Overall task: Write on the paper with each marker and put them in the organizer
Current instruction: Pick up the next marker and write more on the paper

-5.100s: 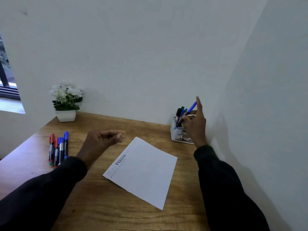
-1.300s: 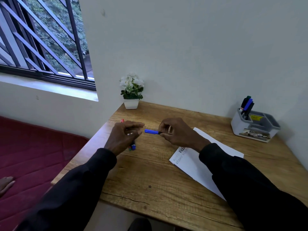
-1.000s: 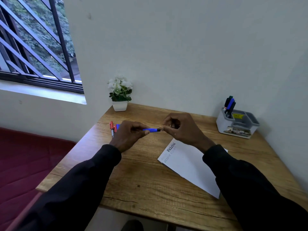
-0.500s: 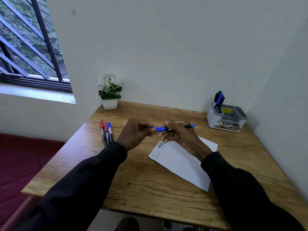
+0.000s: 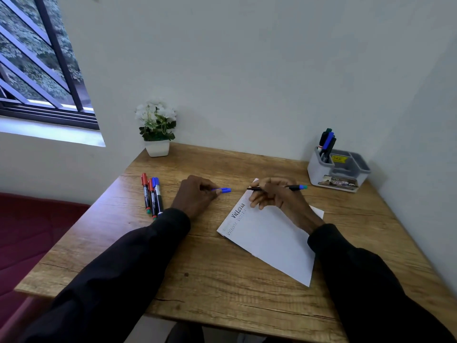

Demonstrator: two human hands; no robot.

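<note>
My right hand (image 5: 277,194) holds an uncapped blue marker (image 5: 294,187) level over the top corner of the white paper (image 5: 272,241), its tip pointing left. My left hand (image 5: 195,196) pinches the marker's blue cap (image 5: 223,190) just left of the paper. The paper lies at an angle and bears several written words along its left edge. Three capped markers (image 5: 152,194), two red and one blue, lie side by side at the desk's left. The grey organizer (image 5: 338,174) stands at the back right with several markers upright in its left compartment.
A small white pot of white flowers (image 5: 157,127) stands at the back left of the wooden desk (image 5: 222,268). Walls close the desk at the back and right. A barred window is at the upper left, a red surface below the desk's left edge.
The cap has come off the blue marker: my left hand drew it away to the left while my right hand kept the marker body over the paper. The view shifted slightly.
</note>
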